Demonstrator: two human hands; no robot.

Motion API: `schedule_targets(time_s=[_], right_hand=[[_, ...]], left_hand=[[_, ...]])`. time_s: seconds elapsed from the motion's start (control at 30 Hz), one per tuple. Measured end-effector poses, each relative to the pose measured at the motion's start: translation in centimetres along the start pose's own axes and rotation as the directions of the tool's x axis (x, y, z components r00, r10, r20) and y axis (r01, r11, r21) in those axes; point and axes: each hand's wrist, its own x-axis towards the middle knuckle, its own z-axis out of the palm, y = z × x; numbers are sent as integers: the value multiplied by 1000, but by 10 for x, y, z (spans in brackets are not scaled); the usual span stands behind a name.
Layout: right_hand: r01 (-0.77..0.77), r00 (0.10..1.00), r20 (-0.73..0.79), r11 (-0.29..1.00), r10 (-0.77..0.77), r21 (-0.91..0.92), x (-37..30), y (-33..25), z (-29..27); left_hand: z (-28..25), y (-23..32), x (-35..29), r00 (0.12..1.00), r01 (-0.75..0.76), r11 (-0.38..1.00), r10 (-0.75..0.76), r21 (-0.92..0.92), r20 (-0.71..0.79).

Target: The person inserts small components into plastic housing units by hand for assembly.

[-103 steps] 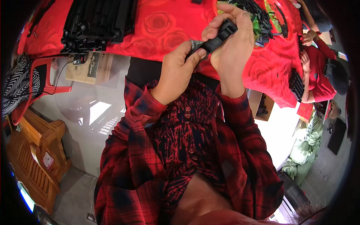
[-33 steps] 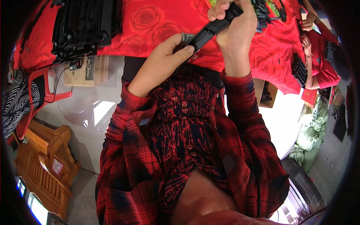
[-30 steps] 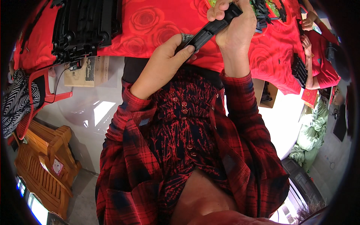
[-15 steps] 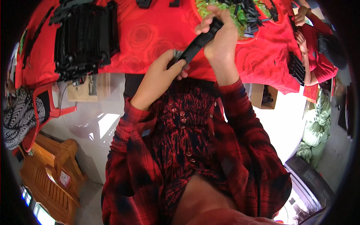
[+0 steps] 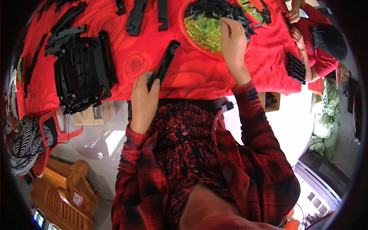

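head view: i have the left hand closed around a black strip, mid-frame; the right hand is bunched at the red basin, upper right, contents unclear. jumbled yellow-green pieces could cause a double pick.

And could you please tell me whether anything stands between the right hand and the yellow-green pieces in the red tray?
Nothing visible does: the right hand reaches over the near rim of the red tray, its fingertips by the yellow-green pieces. Small black pieces lie toward the tray's far and right sides.
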Motion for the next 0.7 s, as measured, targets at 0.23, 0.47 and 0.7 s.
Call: schedule_targets(time_s=[0.23, 0.47, 0.7], right_hand=[[205, 962, 250, 899, -112, -387, 11, 15, 21], [145, 953, 301, 926, -36, -348, 19, 28, 26], [-50, 960, 279, 997, 31, 65, 11, -14, 6]], left_hand=[[11, 12, 20, 989, -108, 963, 130, 247, -74], [9, 8, 25, 980, -151, 950, 180, 273, -83], [5, 5, 29, 986, -129, 955, 153, 266, -70]])
